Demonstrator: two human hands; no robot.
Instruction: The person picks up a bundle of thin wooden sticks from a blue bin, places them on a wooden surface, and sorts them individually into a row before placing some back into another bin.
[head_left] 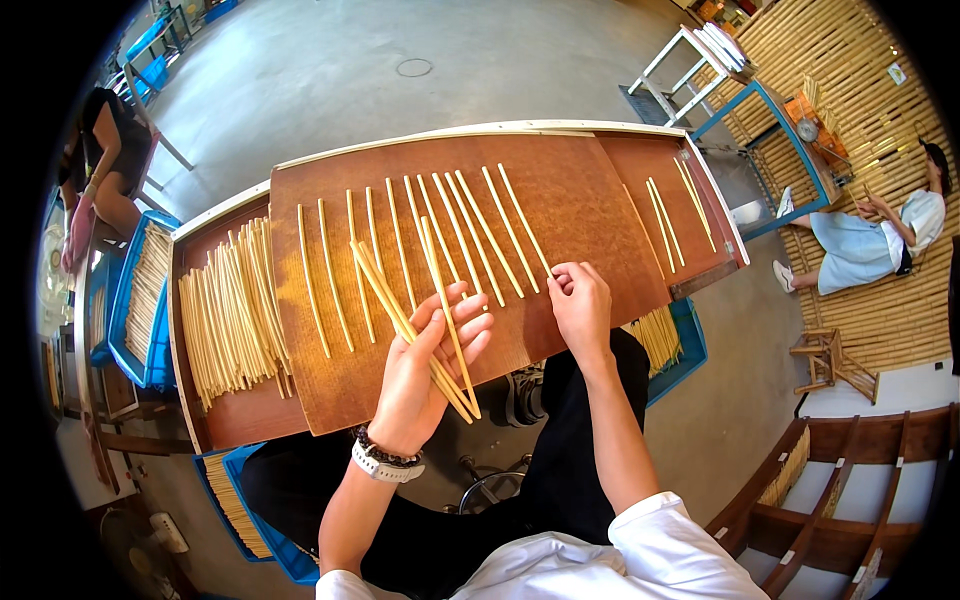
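Observation:
My left hand (pixel 412 385) is closed round a small bundle of pale wooden chopsticks (pixel 385 292), its fingers partly uncurled and the sticks slanting across the palm. Before me a brown wooden board (pixel 400 165) lies over a shallow wooden tray (pixel 240 425). Several single chopsticks (pixel 312 280) are spread in a row across the board, roughly side by side. At the right end of this row, my right hand (pixel 582 305) pinches the near end of one chopstick (pixel 522 215), which lies along the board. Its fingertips partly hide that end.
A dense pile of chopsticks (pixel 225 320) fills the tray's left part; a few sticks (pixel 664 225) lie in its right part. Blue crates (pixel 690 345) of sticks stand below. One person (pixel 110 150) is at the far left, another (pixel 900 235) sits at right by bamboo.

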